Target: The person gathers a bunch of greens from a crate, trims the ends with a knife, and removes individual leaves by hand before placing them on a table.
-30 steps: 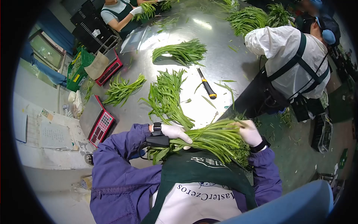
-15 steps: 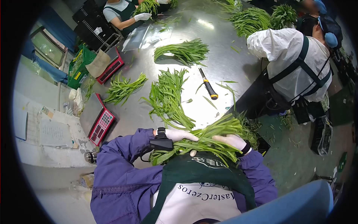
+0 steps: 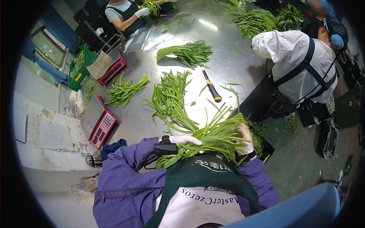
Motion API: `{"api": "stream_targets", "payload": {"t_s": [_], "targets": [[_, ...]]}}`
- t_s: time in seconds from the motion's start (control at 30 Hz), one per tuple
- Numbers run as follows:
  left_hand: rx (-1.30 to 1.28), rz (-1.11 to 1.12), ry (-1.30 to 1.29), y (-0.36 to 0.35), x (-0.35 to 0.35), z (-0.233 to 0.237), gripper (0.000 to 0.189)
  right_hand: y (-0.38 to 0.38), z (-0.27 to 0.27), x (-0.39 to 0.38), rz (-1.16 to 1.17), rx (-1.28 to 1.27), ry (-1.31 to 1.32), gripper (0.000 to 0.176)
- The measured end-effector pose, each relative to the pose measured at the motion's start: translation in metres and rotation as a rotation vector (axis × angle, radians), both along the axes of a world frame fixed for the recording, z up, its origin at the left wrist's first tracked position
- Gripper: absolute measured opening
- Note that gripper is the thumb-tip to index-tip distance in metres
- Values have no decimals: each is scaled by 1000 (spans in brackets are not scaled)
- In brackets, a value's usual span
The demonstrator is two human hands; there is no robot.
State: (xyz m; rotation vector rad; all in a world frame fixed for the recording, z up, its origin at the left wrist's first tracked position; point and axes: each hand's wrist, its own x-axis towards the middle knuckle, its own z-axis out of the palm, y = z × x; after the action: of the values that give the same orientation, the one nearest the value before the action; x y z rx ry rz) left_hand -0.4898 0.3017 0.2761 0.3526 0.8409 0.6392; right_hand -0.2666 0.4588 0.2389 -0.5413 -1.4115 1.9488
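Note:
Held against my apron is a loose bundle of leafy green stems (image 3: pixel 213 137), its cut ends fanned to the right. My left hand (image 3: pixel 184 140), gloved in white, is wrapped round the leafy side. At the stem ends on the right is my right hand (image 3: pixel 244 140), gloved and partly blurred, its fingers raised and partly hidden by stems; its grip is unclear. Just beyond lies a pile of greens (image 3: pixel 171 98), and a further bunch (image 3: pixel 186 52) rests behind it. A black and yellow knife (image 3: pixel 213 89) lies on the metal table (image 3: pixel 228 68).
Two red scales (image 3: pixel 102 127) (image 3: pixel 113 68) and a small bunch (image 3: pixel 127 90) stand left, near a green crate (image 3: pixel 80 68). A co-worker in white (image 3: pixel 300 64) is at the right; another co-worker (image 3: pixel 125 17) holds greens at the far left. Dark crates (image 3: pixel 266 150) are beside the table.
My right hand has moved right and up to the stem ends, and the stems have spread upward. My left hand stays on the bundle. The far co-worker's hand has shifted up.

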Motion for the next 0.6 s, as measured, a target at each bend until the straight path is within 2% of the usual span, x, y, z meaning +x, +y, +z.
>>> {"api": "stream_targets", "payload": {"t_s": [0.03,0.1,0.17,0.23,0.27,0.3,0.37,0.43,0.53,0.6], "targets": [[-1,-63,-29,-2,-4,-5,29,3,6,-1,1,-740,325,7],[-71,-5,23,-12,-1,-1,32,24,5,18,-37,-797,443,6],[53,5,57,-15,-3,-7,31,41,1,39,-46,-673,467,11],[106,-4,95,-15,-3,-1,31,46,10,49,-178,-96,-278,24],[123,-21,104,-15,-3,0,31,39,24,47,-131,66,-398,35],[142,-39,113,-14,-3,2,31,36,25,42,-84,160,-373,35],[161,-39,109,-11,1,10,32,35,42,39,257,137,-406,35],[181,-35,107,-8,5,9,33,29,52,30,486,95,-490,31],[133,-25,54,-8,9,7,36,14,49,15,475,-5,-488,26],[145,-26,29,-9,9,5,37,15,42,14,456,48,-449,25]]}}
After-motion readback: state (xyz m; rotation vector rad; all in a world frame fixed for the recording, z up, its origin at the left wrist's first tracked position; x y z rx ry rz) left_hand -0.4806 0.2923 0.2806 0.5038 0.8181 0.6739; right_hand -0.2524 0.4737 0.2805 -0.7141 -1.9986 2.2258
